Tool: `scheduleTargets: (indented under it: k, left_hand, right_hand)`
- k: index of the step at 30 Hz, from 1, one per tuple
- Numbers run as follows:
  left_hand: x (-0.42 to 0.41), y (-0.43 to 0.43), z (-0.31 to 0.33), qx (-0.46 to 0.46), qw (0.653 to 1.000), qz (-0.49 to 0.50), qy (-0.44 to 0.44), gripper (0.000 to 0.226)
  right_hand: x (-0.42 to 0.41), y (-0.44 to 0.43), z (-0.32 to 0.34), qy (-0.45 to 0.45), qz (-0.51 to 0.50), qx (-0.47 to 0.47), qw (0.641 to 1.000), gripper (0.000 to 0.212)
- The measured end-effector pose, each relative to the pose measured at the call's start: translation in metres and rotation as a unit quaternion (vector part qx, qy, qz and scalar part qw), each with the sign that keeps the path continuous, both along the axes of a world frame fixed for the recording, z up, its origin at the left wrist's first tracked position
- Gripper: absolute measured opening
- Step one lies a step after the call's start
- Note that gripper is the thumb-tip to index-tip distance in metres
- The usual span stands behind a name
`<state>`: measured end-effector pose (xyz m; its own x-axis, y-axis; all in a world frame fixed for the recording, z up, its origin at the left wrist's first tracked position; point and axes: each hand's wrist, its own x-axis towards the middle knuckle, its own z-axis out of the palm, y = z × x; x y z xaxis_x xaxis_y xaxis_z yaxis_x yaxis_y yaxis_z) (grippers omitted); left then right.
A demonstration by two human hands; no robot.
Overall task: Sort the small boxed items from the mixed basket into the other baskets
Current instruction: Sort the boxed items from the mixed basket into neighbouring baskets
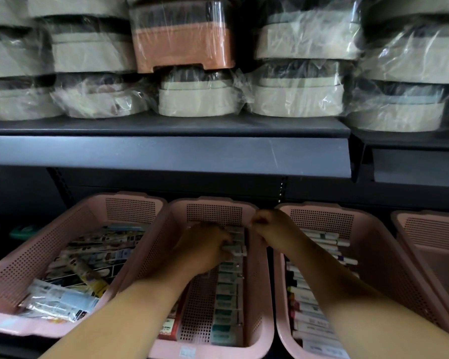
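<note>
The left hand (202, 252) reaches into the middle basket (213, 352), its fingers curled round a small box (237, 251) at its fingertips. Just below that hand, toward the wrist, a row of boxes (227, 301) lines the basket's right wall. The right hand (268, 226) hangs just beside the left, over the basket's far rim, with its fingers curled; I cannot tell whether it holds anything. The mixed basket (24, 268) sits outside the left forearm, and the right basket (373, 255) lies under the right forearm.
</note>
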<state>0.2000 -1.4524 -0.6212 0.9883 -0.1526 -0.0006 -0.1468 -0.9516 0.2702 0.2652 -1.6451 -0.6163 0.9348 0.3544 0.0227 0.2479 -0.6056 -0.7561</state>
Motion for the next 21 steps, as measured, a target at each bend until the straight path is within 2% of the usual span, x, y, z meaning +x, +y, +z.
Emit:
scheduleTargets:
  k: [7, 12, 21]
  left_hand:
    - [0.011, -0.004, -0.018, 0.059, 0.997, 0.026, 0.038, 0.032]
    - [0.013, -0.003, -0.028, 0.060, 0.998, 0.031, 0.021, 0.030]
    - [0.013, -0.002, -0.032, 0.063, 0.998, 0.011, 0.016, 0.040]
  right_hand:
    - [0.001, 0.000, -0.004, -0.012, 0.008, -0.029, 0.999, 0.013]
    - [0.002, -0.001, -0.007, -0.033, 0.001, -0.041, 0.999, 0.011]
    - [0.001, -0.001, -0.009, -0.029, -0.002, -0.028, 0.999, 0.012]
